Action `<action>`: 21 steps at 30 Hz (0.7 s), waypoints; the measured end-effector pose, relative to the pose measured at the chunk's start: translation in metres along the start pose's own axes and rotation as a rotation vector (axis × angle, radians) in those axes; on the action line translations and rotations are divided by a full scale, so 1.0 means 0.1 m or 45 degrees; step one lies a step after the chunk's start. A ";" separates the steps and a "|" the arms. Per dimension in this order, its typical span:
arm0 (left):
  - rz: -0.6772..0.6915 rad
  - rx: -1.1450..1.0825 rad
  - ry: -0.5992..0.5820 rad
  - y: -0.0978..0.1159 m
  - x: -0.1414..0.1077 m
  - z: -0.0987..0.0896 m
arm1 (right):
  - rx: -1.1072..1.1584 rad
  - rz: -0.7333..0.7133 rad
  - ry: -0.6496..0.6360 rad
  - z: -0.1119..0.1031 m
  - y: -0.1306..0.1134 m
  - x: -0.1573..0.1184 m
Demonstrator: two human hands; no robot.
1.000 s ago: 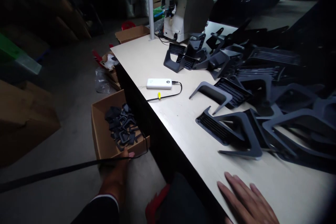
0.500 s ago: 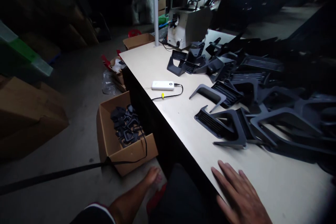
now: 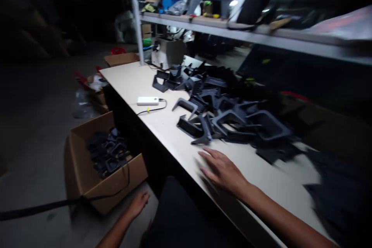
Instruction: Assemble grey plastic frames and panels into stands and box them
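My right hand (image 3: 222,170) rests flat and open on the pale tabletop (image 3: 171,131), just in front of a heap of dark grey plastic vent-like frames (image 3: 232,120). It touches none of them that I can see. My left hand (image 3: 138,204) hangs below the table edge, holding nothing, close to the front corner of an open cardboard box (image 3: 116,186). That box holds several smaller black plastic pieces (image 3: 107,153). A black cable (image 3: 110,195) runs over the box's front wall.
A white power bank (image 3: 148,100) with a black cable lies on the table, left of the heap. A white machine (image 3: 167,52) stands at the table's far end, under a metal shelf (image 3: 232,27) loaded with boxes. Another cardboard box (image 3: 120,59) and bags sit on the floor.
My view has swung left and up, bringing the shelf into sight. My right hand has slid forward across the table, toward the heap. My left hand has risen beside the box.
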State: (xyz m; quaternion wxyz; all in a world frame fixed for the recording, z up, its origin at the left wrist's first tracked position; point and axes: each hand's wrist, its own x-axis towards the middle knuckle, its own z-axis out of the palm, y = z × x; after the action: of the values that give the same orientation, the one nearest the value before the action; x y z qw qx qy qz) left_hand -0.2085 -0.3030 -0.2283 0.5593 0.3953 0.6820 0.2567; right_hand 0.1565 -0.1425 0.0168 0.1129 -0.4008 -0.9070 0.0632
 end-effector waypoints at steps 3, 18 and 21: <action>0.113 0.092 -0.017 0.18 -0.02 -0.05 | -0.068 0.058 0.036 -0.22 0.15 0.09; 0.537 0.229 -0.094 2.18 -0.80 0.67 | -0.039 0.436 0.334 -0.10 0.15 0.86; 0.549 0.217 -0.148 2.39 -0.85 0.77 | -0.065 0.523 0.331 0.01 0.19 0.98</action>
State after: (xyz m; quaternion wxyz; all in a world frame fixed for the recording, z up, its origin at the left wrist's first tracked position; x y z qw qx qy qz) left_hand -0.0690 -0.2475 -0.0098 0.4943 0.5917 0.5678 0.2885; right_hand 0.1061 -0.0573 0.0265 0.2033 -0.5845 -0.7855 0.0100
